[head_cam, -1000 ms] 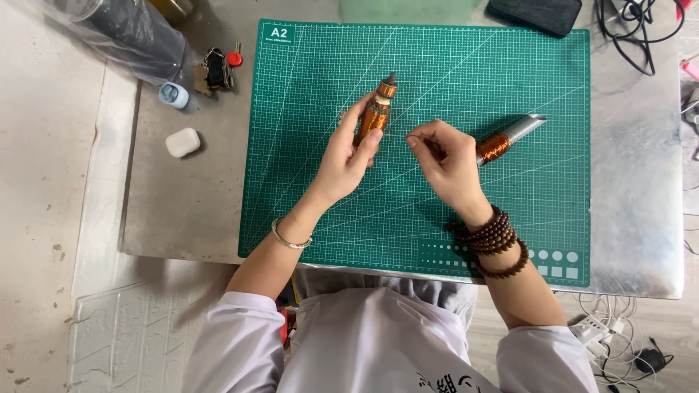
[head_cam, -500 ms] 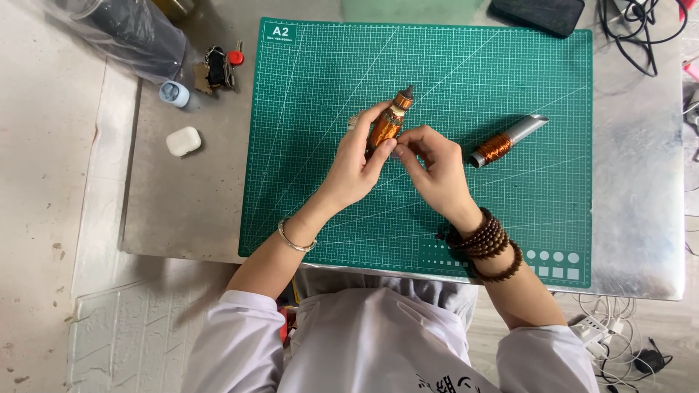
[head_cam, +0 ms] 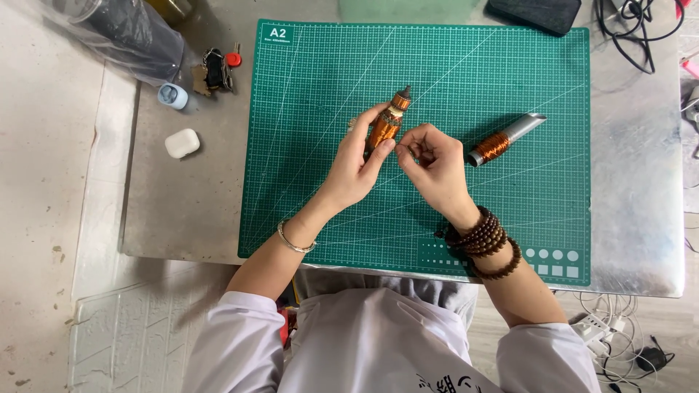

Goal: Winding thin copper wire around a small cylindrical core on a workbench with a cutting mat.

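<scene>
My left hand [head_cam: 354, 166] grips a copper-wound motor armature [head_cam: 387, 122], held tilted above the green cutting mat [head_cam: 306, 94]. My right hand [head_cam: 435, 169] hovers just right of it, fingers curled and pinched close to the armature's lower end; whether it holds a fine wire is too small to tell. A metal tube wound with copper wire [head_cam: 502, 140] lies on the mat to the right of my right hand, untouched.
A white earbud case [head_cam: 181, 143], a small blue object [head_cam: 172, 95] and a bunch of keys [head_cam: 215, 68] lie left of the mat. A plastic-wrapped bundle [head_cam: 131, 33] sits far left, a dark pouch [head_cam: 535, 13] and black cables [head_cam: 641, 33] at the back right.
My left hand has lifted the armature and tilted it rightwards. My right hand came off the mat near the wound tube and moved left to the armature.
</scene>
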